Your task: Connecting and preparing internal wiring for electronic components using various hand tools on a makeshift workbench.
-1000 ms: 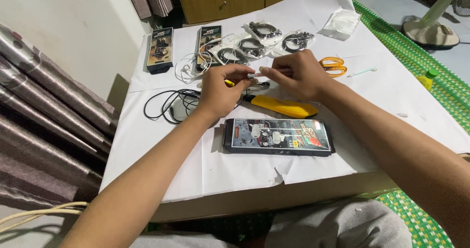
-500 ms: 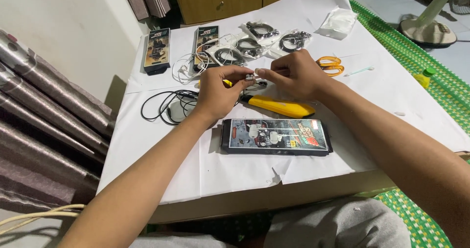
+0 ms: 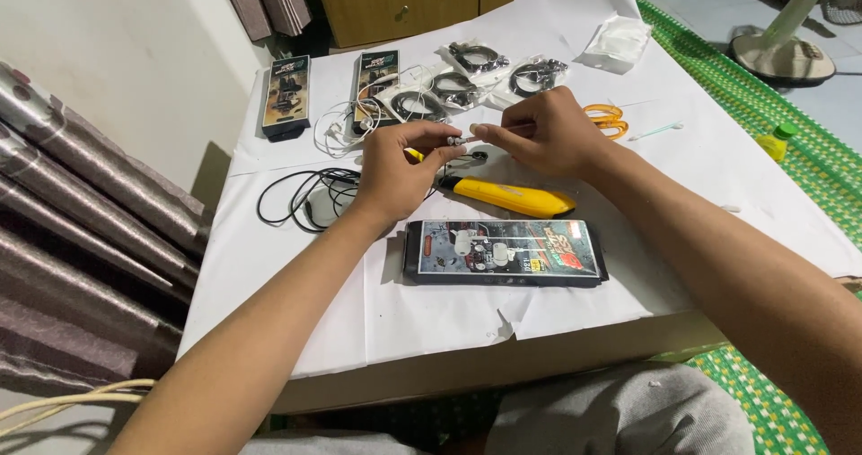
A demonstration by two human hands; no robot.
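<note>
Now both hands have risen a little from where they worked a second ago: then they were low over the yellow tool (image 3: pixel 512 196), close to the paper, and at present they hang above it with a clear gap beneath. The left hand (image 3: pixel 395 172) pinches one end of a small pale part (image 3: pixel 460 139) between thumb and forefinger, and the right hand (image 3: pixel 548 133) pinches the other end, so each grip is narrow and closed on that same piece. It sits in the air between the fingertips, over the middle of the counter (image 3: pixel 718 159), just above the yellow tool and beyond the long black box (image 3: pixel 503 252). That lift suggests the work on the piece has moved from the surface to the fingers, with finer handling in hand. The part itself looks slim, whitish and short; it may be an earbud end or a plug on a thin cable, but it is too small to tell for sure. Nothing else appears to have shifted: the coiled black cable (image 3: pixel 305 196) lies to the left, two upright black packs (image 3: pixel 287 96) stand at the far edge beside bagged cables (image 3: pixel 476 60), and the orange scissors (image 3: pixel 609 121) rest behind the right hand.
</note>
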